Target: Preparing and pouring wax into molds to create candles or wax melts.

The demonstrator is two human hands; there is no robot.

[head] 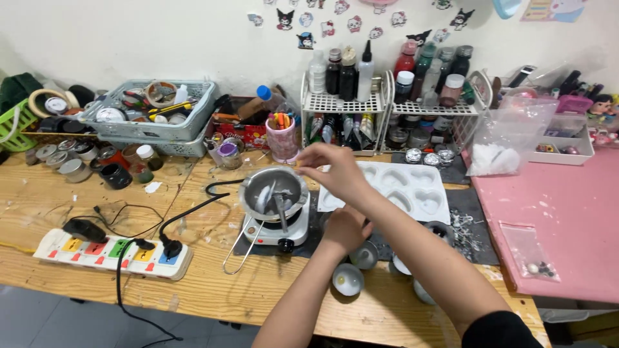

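My right hand (336,173) reaches in from the lower right and pinches a small orange piece (298,165) just above the right rim of a metal melting pot (274,187). The pot stands on a small white hot plate (284,233), with a spoon lying inside it and a wire handle (242,248) sticking out toward me. My left hand (345,229) rests curled on the dark mat right of the hot plate; what lies under its fingers is hidden. A white heart-shaped mould (412,187) lies behind my right hand. Small round tins (348,278) sit near my left wrist.
A multicoloured power strip (109,252) with black cables lies at the left front. Two wire racks of bottles (387,96), a pink pen cup (282,138) and a grey basket (151,109) line the wall. A pink mat (554,219) holding a small zip bag (529,251) covers the right.
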